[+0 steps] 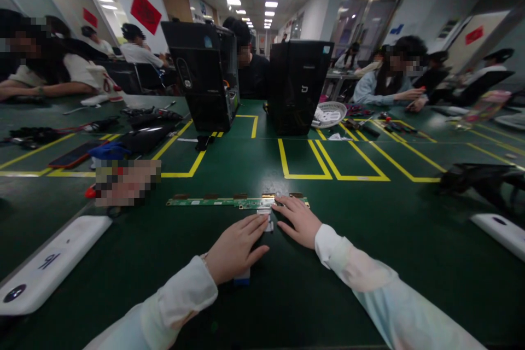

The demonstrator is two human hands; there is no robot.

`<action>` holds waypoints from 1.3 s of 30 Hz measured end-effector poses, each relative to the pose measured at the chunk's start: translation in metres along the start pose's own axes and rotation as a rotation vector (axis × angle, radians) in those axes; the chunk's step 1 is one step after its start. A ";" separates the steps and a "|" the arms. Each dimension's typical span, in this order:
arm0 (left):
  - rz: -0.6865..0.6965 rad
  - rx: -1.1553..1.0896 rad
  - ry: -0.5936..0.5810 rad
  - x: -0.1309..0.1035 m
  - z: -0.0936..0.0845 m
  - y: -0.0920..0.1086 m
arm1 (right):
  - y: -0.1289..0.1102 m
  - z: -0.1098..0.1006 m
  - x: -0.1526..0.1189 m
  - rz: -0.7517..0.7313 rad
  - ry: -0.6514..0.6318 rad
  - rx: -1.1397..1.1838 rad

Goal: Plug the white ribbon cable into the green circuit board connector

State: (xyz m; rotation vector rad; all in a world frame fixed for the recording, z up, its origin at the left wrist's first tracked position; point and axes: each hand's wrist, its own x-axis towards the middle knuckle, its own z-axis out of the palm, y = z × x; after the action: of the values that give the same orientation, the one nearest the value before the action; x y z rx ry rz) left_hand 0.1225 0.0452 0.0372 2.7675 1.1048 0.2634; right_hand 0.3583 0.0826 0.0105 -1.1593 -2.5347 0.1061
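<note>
A long, narrow green circuit board [217, 202] lies across the green table in front of me, with brown flaps along its far edge. My right hand [298, 220] rests at its right end, fingers spread and fingertips touching the board. My left hand [237, 246] lies palm down just nearer to me, its fingers stretched out over a small white piece [269, 223] beside the board. A blue-ended strip [241, 278], perhaps a flat ribbon cable, sticks out from beneath that hand; the rest of it is hidden.
Two black computer towers [205, 76] [298, 87] stand ahead, the left one open-sided. A white basket [329, 114] sits by the right tower. White devices [57, 262] [498, 232] lie at both sides. Tools and a blue cloth [107, 151] are at left. People sit around.
</note>
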 end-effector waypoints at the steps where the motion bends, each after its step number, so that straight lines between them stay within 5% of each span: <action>1: 0.005 -0.003 -0.009 0.000 0.000 0.000 | 0.000 0.000 0.000 -0.001 0.002 0.000; 39: -0.029 -0.040 -0.024 0.002 0.000 -0.004 | 0.004 0.002 -0.001 -0.015 -0.011 0.026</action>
State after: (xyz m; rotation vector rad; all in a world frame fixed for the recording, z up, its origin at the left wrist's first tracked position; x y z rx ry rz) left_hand 0.1217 0.0496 0.0371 2.7105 1.1208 0.2454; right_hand 0.3613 0.0850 0.0077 -1.1334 -2.5433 0.1419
